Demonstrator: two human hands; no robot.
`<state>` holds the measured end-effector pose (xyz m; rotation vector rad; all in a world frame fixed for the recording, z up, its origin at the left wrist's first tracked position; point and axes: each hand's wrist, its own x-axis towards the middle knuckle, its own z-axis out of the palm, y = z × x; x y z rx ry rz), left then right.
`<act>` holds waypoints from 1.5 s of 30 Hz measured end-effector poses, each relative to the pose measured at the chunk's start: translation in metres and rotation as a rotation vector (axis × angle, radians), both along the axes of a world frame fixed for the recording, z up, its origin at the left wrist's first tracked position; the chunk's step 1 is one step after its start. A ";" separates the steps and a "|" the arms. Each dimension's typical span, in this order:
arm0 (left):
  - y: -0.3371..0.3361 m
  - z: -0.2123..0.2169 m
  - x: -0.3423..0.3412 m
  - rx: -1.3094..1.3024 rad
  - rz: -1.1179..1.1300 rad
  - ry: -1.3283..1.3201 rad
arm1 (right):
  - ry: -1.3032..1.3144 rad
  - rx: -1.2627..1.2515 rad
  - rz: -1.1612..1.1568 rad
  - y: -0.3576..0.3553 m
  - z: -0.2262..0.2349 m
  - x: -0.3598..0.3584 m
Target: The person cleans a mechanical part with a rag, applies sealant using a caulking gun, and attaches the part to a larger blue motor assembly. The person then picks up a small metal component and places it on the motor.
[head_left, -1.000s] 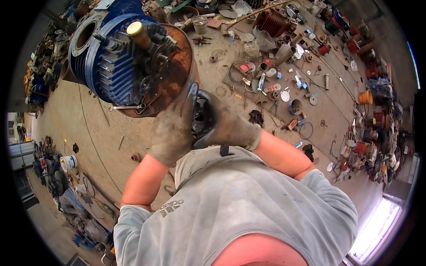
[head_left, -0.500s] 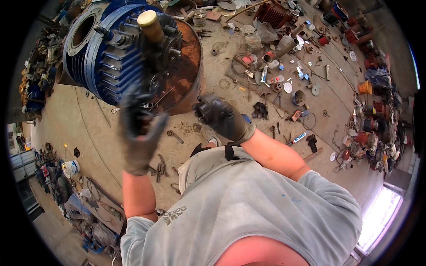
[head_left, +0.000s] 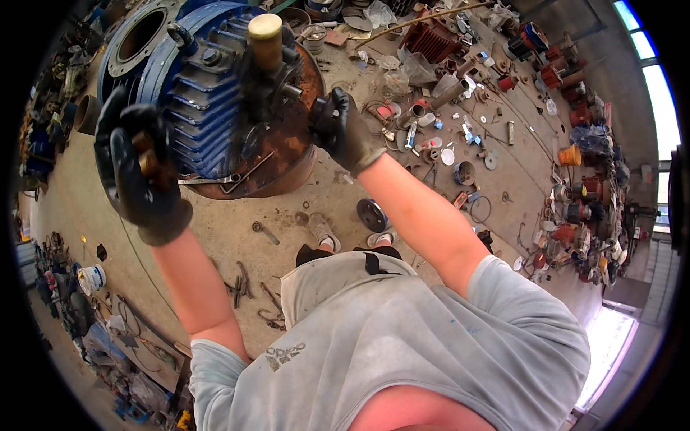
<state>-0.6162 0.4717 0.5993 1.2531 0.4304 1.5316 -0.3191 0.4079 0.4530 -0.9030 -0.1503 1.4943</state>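
Note:
Both my hands wear dark work gloves. My left hand [head_left: 144,190] is raised at the left side of a blue finned gearbox [head_left: 198,118], fingers curled round a small brownish, brass-looking fitting [head_left: 146,156]. Right of the gearbox, my right hand [head_left: 343,133] is closed on a dark round part [head_left: 318,113], close to the rim of the rusty drum [head_left: 298,161] that bears the gearbox. A cylinder with a pale yellow top [head_left: 265,42] stands up from the gearbox, beside a metal shaft end [head_left: 291,91]. A wrench [head_left: 212,179] and a hex key [head_left: 248,174] lie at the drum's near edge.
A black disc [head_left: 371,214] lies on the concrete floor near my shoes. Loose tools [head_left: 241,284] lie nearer left, by a white bucket [head_left: 91,279]. Right, the floor holds scattered parts, tubes and a cable loop [head_left: 480,209]. Motors and scrap [head_left: 596,208] line the far right.
My left hand has moved left and slightly up, and the fitting in it now shows. My right hand has moved up and forward to the drum's rim with the dark part. The view has shifted slightly.

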 end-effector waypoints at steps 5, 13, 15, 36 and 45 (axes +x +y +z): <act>0.035 -0.016 0.016 0.229 0.269 0.337 | -0.106 -0.063 -0.063 0.020 0.010 -0.020; 0.038 -0.039 0.021 0.117 0.068 0.071 | -0.044 0.003 0.032 0.026 -0.006 -0.013; 0.037 -0.034 0.021 0.146 0.139 0.122 | -0.184 0.030 0.012 0.026 0.004 -0.021; 0.063 -0.076 -0.017 0.269 -0.286 -0.282 | -0.112 -0.217 0.096 0.033 0.012 -0.013; 0.066 -0.067 -0.001 0.298 -0.212 -0.286 | -0.260 -0.184 0.110 0.035 0.017 -0.016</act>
